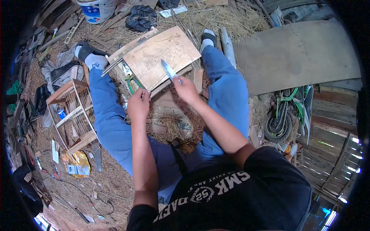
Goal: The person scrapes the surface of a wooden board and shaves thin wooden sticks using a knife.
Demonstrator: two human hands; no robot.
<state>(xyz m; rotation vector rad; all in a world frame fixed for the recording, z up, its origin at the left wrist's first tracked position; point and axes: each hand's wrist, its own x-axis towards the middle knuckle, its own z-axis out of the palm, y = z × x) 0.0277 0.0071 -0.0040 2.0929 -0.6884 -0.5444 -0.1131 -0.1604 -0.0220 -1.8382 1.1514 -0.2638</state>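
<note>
Through my head-camera feed, I see work in mid-course at a wooden board [154,54], which lies between the wearer's 2 lower legs. The right hand [186,90] grips a knife [168,70] by its handle, fingers wrapped round it, with the pale blade angled over the board's near edge. The left hand [138,103] is just beside the board's near-left corner, its thumb and fingertips drawn together; I can't tell whether something thin is pinched there.

As for progress, I judge that the slatted frame [75,115] at the wearer's left is largely put together: its rails meet at the corners and thin bars run across it. By the board's left edge, slender sticks [111,68] lie side by side, dark and straight. I see no finished cut that I could credit to the knife, and how much work is left I can't tell.

The board is flat, rectangular and pale tan, its face scuffed and marked with darker blotches. Beneath its left side, a tool with green handles [132,83] shows smooth, curved grips. Dry, stringy straw [235,19] is tangled beyond the feet, while crumbly shavings [104,192] cover the ground nearer me. To the right, a broad brown sheet [296,57] looks smooth, dull and stiff.
</note>
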